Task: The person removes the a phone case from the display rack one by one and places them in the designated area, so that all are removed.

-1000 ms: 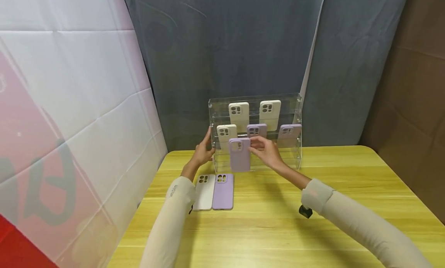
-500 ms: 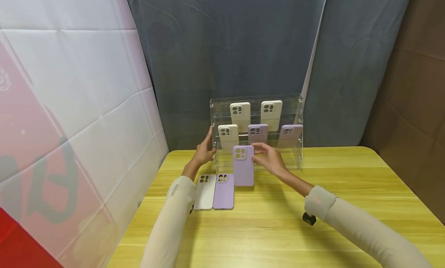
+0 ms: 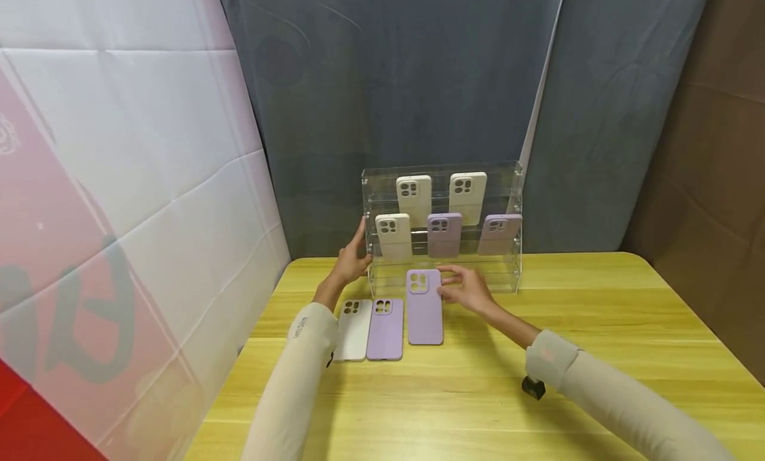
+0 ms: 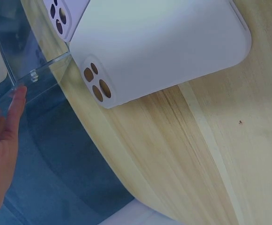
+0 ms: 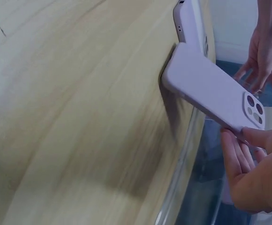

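Observation:
My right hand [image 3: 472,291] pinches a purple phone case [image 3: 425,308] by its right edge near the camera end. The case is tilted; its lower end is at the tabletop and its camera end is raised, as the right wrist view [image 5: 210,84] shows. To its left, a white phone case [image 3: 354,331] and another purple phone case [image 3: 385,329] lie flat side by side. My left hand [image 3: 349,262] touches the left side of a clear acrylic display rack [image 3: 502,275], its fingers fairly straight in the left wrist view.
On the rack's upper tier stand two cream cases [image 3: 414,198]. The tier below carries one cream case [image 3: 393,235] and two purple cases [image 3: 444,235]. Behind the wooden table [image 3: 418,394] hangs a grey curtain [image 3: 388,82]; a white sheet [image 3: 179,149] covers the left side.
My right hand has brought the purple case down and toward me from in front of the rack, beside the flat cases. The left hand has stayed at the rack's side.

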Demonstrator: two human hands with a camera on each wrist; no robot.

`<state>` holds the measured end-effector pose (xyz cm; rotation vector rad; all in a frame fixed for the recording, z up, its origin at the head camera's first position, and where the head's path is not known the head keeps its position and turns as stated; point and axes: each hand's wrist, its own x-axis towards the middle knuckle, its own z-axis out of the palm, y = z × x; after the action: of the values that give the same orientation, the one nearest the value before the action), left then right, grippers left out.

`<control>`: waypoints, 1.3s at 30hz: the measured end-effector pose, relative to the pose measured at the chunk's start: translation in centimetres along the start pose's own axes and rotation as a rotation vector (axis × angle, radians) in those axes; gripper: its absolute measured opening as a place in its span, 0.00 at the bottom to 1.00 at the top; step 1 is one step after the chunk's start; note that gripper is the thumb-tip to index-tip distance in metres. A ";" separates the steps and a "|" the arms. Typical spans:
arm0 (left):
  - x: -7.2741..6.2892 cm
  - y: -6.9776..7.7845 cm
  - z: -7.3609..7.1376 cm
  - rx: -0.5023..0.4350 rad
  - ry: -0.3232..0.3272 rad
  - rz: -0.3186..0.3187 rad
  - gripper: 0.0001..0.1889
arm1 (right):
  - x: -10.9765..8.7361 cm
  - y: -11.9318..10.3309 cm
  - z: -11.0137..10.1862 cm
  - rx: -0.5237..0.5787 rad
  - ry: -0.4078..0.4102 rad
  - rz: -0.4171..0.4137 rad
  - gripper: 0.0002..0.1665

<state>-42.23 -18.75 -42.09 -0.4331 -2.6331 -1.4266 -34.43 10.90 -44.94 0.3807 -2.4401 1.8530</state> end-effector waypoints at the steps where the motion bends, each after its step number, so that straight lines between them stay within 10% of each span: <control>1: 0.0 0.0 0.0 0.002 -0.001 0.000 0.52 | 0.0 0.2 0.0 0.012 -0.003 0.015 0.30; 39: 0.2 -0.2 0.0 0.032 -0.013 -0.004 0.53 | 0.4 4.1 2.8 -0.056 0.002 0.164 0.24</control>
<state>-42.47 -18.83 -42.17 -0.4356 -2.6648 -1.3851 -35.42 9.20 -49.52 0.1805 -2.5866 1.8373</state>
